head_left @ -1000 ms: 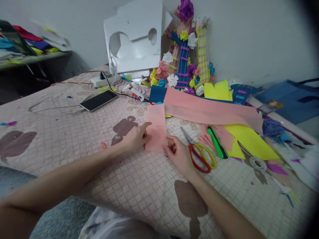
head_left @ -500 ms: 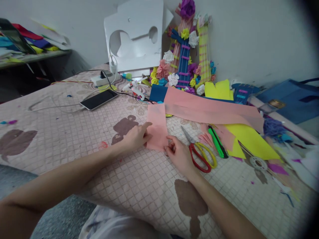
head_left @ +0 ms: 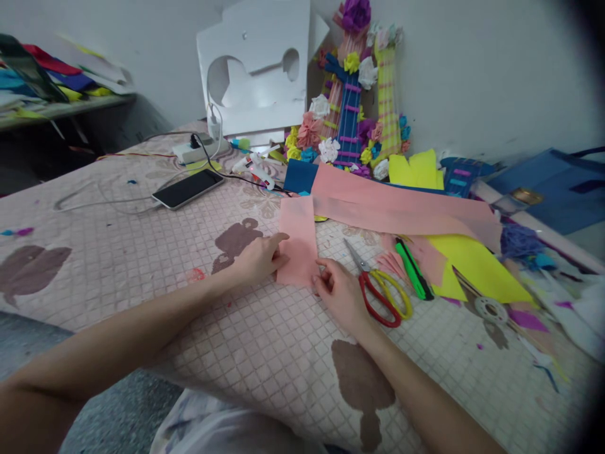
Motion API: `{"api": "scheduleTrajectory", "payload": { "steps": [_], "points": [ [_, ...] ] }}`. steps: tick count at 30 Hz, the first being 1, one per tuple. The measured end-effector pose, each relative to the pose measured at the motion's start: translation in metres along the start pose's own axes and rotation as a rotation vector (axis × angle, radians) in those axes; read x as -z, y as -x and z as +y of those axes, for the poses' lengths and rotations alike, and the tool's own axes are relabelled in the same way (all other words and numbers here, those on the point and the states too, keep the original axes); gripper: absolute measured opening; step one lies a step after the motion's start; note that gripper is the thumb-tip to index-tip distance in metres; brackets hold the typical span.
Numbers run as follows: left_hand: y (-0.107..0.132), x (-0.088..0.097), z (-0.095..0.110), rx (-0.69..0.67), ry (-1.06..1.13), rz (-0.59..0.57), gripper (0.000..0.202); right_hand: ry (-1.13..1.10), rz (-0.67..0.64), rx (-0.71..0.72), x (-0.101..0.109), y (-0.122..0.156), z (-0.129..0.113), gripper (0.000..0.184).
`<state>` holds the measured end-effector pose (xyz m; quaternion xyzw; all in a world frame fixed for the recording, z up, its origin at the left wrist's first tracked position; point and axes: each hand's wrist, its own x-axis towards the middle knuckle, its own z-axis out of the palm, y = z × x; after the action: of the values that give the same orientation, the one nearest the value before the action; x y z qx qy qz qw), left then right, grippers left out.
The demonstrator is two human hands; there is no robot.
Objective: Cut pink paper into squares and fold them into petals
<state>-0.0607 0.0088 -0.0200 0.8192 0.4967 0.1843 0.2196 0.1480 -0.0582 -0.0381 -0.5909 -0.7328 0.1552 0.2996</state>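
Observation:
A pink paper strip (head_left: 298,236) lies flat on the patterned bed cover (head_left: 142,252) in the middle of the view. My left hand (head_left: 258,260) pinches its near left edge, thumb on top. My right hand (head_left: 341,295) pinches the near right corner with curled fingers. Red-and-yellow scissors (head_left: 382,291) lie just right of my right hand, and a green utility knife (head_left: 412,269) lies beyond them.
Long pink sheets (head_left: 401,208) and yellow paper (head_left: 472,265) spread to the right. A phone (head_left: 188,188), a power strip (head_left: 198,150) with cables and a glue gun (head_left: 258,169) sit at the back. Paper-flower crafts (head_left: 352,101) and white foam (head_left: 258,69) lean on the wall.

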Motion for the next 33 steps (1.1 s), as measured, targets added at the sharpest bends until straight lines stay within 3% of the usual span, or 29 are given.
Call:
{"api": "scheduleTrajectory", "payload": {
  "steps": [4, 26, 33],
  "points": [
    [-0.001, 0.000, -0.001, -0.008, -0.006, 0.001, 0.035, -0.007, 0.008, 0.019, 0.000, 0.000, 0.001, 0.029],
    [-0.002, -0.003, -0.004, 0.004, 0.024, 0.019, 0.037, -0.068, 0.044, 0.028, 0.005, 0.001, -0.003, 0.025],
    [-0.004, -0.004, -0.006, 0.010, 0.023, 0.015, 0.041, 0.007, 0.052, 0.187, 0.013, -0.018, -0.002, 0.030]
  ]
}}
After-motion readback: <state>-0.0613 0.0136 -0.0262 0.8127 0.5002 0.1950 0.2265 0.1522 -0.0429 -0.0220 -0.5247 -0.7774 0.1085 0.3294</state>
